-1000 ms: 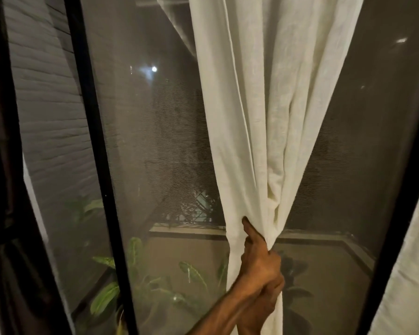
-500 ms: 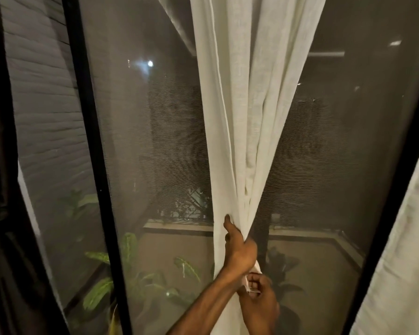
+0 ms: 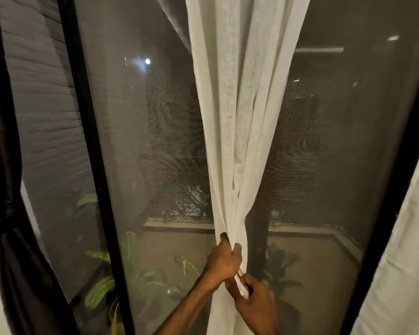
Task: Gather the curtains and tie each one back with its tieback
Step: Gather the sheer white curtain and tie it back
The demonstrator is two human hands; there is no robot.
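A white sheer curtain [image 3: 237,105] hangs in front of the screened window and is bunched into a narrow bundle low down. My left hand [image 3: 224,258] is clenched around that gathered waist. Just below it, my right hand [image 3: 254,303] pinches a strip of white cloth [image 3: 241,285] against the bundle; I cannot tell whether the strip is a tieback or a curtain fold. At the far left hangs a dark curtain [image 3: 12,250], cinched at its middle by a dark band [image 3: 3,226]. Another white curtain [image 3: 397,274] shows at the right edge.
A black window frame post [image 3: 92,165] stands left of the white curtain, and another black post [image 3: 392,213] slants on the right. Behind the mesh screen lie a balcony with leafy plants [image 3: 131,274] and a brick wall [image 3: 41,105].
The curtain bundle has been squeezed narrower. My right hand dropped from behind my left hand to just below it and now pinches white cloth there. The view shifted slightly.
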